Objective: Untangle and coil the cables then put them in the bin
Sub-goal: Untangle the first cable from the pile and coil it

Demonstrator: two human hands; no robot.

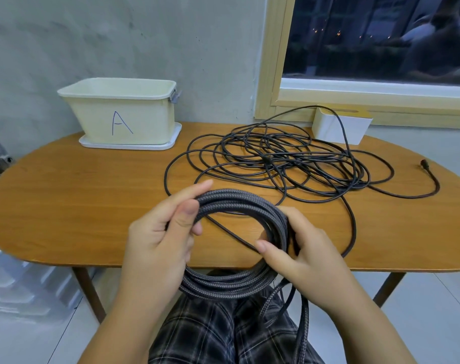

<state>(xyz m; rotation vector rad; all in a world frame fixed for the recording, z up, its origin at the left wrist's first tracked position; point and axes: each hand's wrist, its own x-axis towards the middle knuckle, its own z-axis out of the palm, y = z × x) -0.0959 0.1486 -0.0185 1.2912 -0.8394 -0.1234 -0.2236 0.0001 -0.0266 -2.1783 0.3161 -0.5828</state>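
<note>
A coil of thick grey braided cable (pixel 231 282) hangs in front of me at the table's near edge. My left hand (pixel 158 240) grips the coil's left side, thumb over the strands. My right hand (pixel 302 256) grips its right side, thumb inside the loop. Loose braided ends (pixel 300 324) trail down over my lap. A thin black cable (pixel 281 161) lies in a tangled heap on the wooden table (pixel 79 206), right of centre, its plug (pixel 423 163) at the far right. The cream bin marked "A" (pixel 123 111) stands at the back left on a white lid.
A white box with a yellow top (pixel 339 127) stands at the back right by the window frame; the black cable runs up over it. A strand of black cable loops toward the near edge under the coil. The wall is right behind the bin.
</note>
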